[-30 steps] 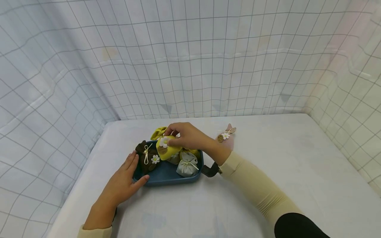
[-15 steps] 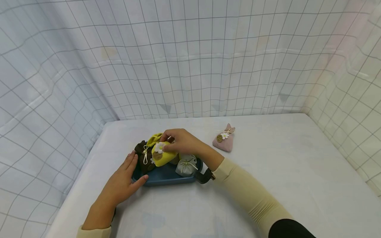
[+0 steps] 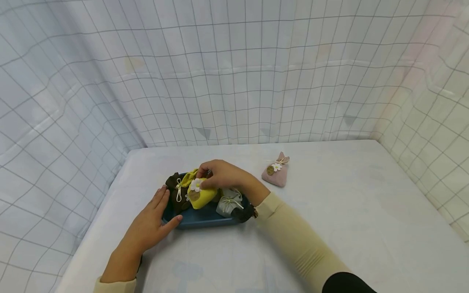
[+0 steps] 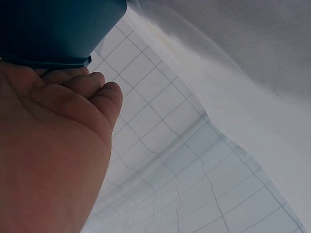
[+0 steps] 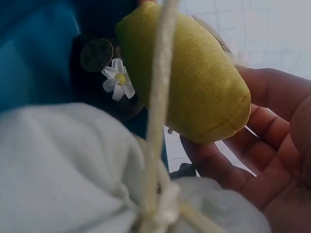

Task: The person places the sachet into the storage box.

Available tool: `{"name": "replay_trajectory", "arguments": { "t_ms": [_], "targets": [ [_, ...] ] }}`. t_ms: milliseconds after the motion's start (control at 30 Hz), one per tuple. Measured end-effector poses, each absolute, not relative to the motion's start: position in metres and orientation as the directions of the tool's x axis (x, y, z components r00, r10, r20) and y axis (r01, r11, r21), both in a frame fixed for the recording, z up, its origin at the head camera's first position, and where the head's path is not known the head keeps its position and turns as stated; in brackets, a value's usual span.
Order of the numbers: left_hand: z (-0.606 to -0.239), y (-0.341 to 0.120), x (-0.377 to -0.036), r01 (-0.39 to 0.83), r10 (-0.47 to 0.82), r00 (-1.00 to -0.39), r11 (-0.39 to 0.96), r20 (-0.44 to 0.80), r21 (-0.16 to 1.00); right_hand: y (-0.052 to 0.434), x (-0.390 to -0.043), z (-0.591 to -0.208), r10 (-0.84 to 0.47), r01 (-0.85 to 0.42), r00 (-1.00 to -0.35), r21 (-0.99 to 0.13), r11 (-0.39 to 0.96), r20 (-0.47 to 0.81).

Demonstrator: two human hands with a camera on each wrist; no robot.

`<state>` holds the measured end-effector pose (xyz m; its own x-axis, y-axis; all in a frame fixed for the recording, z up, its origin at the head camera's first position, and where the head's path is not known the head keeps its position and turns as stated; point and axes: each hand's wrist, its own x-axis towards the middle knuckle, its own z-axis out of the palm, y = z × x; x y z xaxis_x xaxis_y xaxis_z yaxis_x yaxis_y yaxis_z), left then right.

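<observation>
White gridded cloth is hanging behind and beside a pale tabletop that is filling the lower half of the head view. Left of centre, the yellow pouch with its white flower is sitting on top of the other pouches in the blue tray. The right hand is curling its fingers over the pouch's upper edge and grasping it; in the right wrist view the pouch is lying against the fingers. Just left of it a dark brown pouch is leaning in the tray, and just right a pale grey pouch with a cord bow is lying near the tray's right end, filling the lower left of the right wrist view. The left hand is lying released, fingers straight, against the tray's left edge; its wrist view appears to show the fingertips touching the tray wall. Well apart, toward the upper right of the tray, a pink pouch is standing alone on the tabletop.
</observation>
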<state>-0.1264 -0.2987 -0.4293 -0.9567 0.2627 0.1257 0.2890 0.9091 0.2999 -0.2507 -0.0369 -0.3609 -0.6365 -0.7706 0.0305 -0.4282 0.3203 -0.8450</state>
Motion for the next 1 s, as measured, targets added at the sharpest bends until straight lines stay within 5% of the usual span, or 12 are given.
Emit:
{"name": "replay_trajectory", "arguments": {
  "t_ms": [1000],
  "targets": [
    [-0.427,-0.297,-0.126,0.28,0.253,-0.959,0.916,0.127,0.286,-0.031,-0.255,-0.374,-0.823,-0.278,-0.562,-0.92,0.276,-0.077]
  ]
}}
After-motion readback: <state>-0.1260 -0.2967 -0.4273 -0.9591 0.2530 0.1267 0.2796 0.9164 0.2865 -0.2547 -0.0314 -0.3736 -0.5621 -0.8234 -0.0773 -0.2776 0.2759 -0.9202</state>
